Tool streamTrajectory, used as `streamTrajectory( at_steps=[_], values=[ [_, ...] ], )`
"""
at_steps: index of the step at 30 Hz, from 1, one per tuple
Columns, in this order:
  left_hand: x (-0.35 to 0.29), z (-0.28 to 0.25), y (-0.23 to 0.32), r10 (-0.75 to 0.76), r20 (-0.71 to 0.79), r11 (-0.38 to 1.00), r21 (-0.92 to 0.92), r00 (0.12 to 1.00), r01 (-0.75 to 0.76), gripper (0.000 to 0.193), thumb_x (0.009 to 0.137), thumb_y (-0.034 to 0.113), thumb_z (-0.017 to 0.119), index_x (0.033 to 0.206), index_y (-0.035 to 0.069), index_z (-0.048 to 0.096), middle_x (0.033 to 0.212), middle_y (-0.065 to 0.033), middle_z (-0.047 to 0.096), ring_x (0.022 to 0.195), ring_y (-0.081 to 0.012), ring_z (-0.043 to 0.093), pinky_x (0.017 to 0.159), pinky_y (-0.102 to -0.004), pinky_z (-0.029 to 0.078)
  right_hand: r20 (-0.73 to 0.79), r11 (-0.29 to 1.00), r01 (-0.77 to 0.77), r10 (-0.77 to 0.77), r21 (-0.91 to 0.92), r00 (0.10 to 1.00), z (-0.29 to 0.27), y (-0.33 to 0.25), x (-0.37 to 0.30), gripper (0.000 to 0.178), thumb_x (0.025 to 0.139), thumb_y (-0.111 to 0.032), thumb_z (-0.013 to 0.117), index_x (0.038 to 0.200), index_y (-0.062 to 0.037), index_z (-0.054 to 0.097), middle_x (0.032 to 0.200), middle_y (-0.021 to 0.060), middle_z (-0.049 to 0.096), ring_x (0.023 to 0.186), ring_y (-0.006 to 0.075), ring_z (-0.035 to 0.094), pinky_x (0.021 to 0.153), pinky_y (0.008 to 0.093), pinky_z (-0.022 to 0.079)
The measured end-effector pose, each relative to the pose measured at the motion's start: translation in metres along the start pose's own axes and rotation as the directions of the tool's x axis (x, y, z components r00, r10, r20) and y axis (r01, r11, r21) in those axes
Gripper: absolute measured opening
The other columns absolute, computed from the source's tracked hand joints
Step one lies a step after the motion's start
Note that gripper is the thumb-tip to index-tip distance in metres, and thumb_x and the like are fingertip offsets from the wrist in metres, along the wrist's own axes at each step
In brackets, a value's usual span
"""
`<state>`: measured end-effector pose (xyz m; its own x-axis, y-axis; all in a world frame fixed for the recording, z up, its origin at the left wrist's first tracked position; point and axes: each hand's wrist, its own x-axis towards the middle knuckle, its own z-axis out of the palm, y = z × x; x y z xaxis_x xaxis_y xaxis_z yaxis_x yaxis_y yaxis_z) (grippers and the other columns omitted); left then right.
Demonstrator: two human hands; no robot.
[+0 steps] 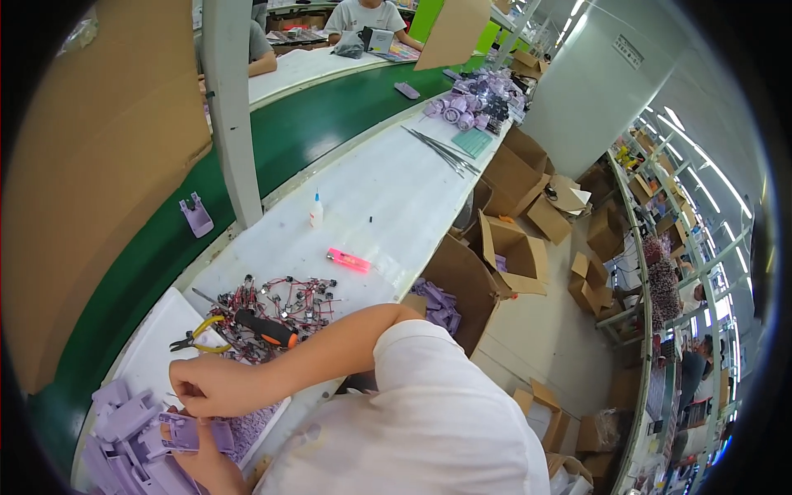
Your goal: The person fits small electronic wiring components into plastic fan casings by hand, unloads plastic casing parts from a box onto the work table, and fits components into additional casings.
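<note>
Along the white table (330,223) and green belt (305,124), the work looks far from finished. A heap of purple parts (124,470) at lower left is probably left to do, like the tangle of wired parts (301,305) above it. The right hand (216,386) curls its fingers together over the held purple piece (183,431), likely midway, at lower left; whether they pinch anything, I cannot tell. The left hand (205,464) pinches that piece.
</note>
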<state>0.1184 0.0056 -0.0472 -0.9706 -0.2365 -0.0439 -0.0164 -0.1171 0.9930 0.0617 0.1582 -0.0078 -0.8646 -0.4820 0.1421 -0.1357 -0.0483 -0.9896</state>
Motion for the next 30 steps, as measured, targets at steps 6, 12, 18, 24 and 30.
streamTrajectory(
  at_steps=[6, 12, 18, 24, 30],
  values=[
    [0.0, -0.002, -0.004, -0.014, -0.027, 0.998, -0.067, 1.0, 0.012, 0.045, 0.083, 0.007, 0.061, 0.122, -0.001, 0.041, 0.109, -0.0103, 0.054, 0.095, -0.0157, 0.054, 0.084, -0.0268, 0.043, 0.084, 0.99, 0.123, -0.117, -0.071, 0.99, -0.005, 0.004, -0.004, 0.02, 0.077, -0.006, 0.063, 0.09, 0.0014, 0.049, 0.078, 0.0122, 0.061, 0.074, 0.0183, 0.064, 0.059, 0.0273, 0.05],
    [0.006, -0.003, 0.024, -0.315, 0.205, 0.918, -0.183, 0.927, 0.352, 0.043, 0.082, 0.015, 0.064, 0.118, 0.002, 0.044, 0.098, -0.0093, 0.057, 0.085, -0.0181, 0.058, 0.074, -0.0297, 0.048, 0.202, 0.982, -0.184, 0.19, -0.046, 0.961, -0.023, 0.018, 0.014, 0.027, 0.077, -0.001, 0.065, 0.101, 0.0017, 0.053, 0.091, 0.0116, 0.063, 0.083, 0.0156, 0.062, 0.072, 0.0274, 0.05],
    [0.014, -0.006, 0.028, -0.577, 0.386, 0.588, -0.416, 0.72, 0.694, 0.063, 0.088, 0.062, 0.028, 0.111, 0.007, 0.049, 0.081, -0.0098, 0.058, 0.068, -0.0209, 0.059, 0.059, -0.0358, 0.052, 0.068, 0.984, 0.084, -0.074, -0.156, 0.995, -0.024, -0.006, 0.014, 0.012, 0.073, 0.002, 0.068, 0.081, -0.0007, 0.059, 0.083, 0.0058, 0.057, 0.078, 0.0129, 0.056, 0.064, 0.0229, 0.046],
    [0.005, -0.004, 0.031, -0.58, 0.369, 0.616, -0.386, 0.727, 0.687, 0.068, 0.088, 0.066, 0.024, 0.107, 0.006, 0.051, 0.088, -0.0094, 0.06, 0.073, -0.0189, 0.061, 0.06, -0.0308, 0.052, 0.26, 0.792, 0.354, -0.254, -0.497, 0.932, -0.002, -0.015, 0.021, 0.016, 0.07, 0.001, 0.067, 0.084, -0.0041, 0.061, 0.076, 0.0079, 0.059, 0.07, 0.0224, 0.057, 0.06, 0.0297, 0.046],
    [0.003, -0.006, 0.025, -0.475, 0.478, 0.612, -0.424, 0.739, 0.667, 0.064, 0.091, 0.061, 0.022, 0.116, 0.008, 0.049, 0.097, -0.0079, 0.059, 0.079, -0.0165, 0.059, 0.067, -0.0319, 0.052, 0.278, 0.775, 0.357, -0.242, -0.521, 0.93, 0.006, -0.014, 0.018, 0.018, 0.069, 0.001, 0.067, 0.084, -0.004, 0.058, 0.075, 0.0067, 0.059, 0.071, 0.0227, 0.058, 0.059, 0.0329, 0.047]
  ],
)
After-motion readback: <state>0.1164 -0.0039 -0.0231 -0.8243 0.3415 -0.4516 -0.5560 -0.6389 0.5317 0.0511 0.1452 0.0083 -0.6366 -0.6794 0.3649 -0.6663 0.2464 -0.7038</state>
